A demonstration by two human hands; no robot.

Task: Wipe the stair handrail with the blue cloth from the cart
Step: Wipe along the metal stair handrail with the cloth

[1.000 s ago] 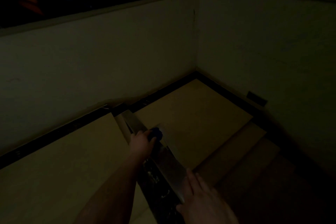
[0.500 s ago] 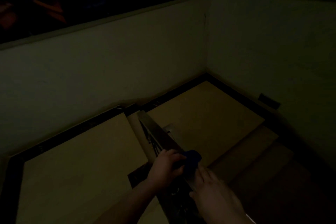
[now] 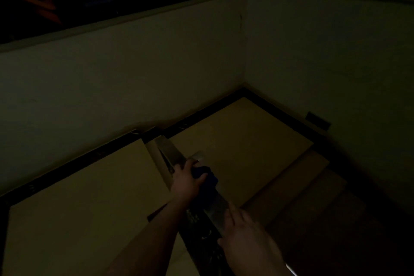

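Observation:
The scene is very dim. A flat metal stair handrail (image 3: 216, 206) runs from the lower middle up towards the landing corner. My left hand (image 3: 186, 180) is stretched forward and presses a bunched blue cloth (image 3: 207, 176) onto the rail's top. My right hand (image 3: 243, 229) rests on the rail nearer to me, fingers laid along its edge, holding nothing else. The cart is out of sight.
Tan landing floor (image 3: 242, 132) with a dark border lies beyond the rail. Steps (image 3: 298, 188) descend at the right. Pale walls close the corner ahead. A dark ornate baluster panel (image 3: 197, 228) sits under the rail. A small dark wall plate (image 3: 318, 120) is at right.
My left hand slid the blue cloth back up the rail, away from me, after having pulled it close to my right hand half a second ago. The right hand stays on the rail.

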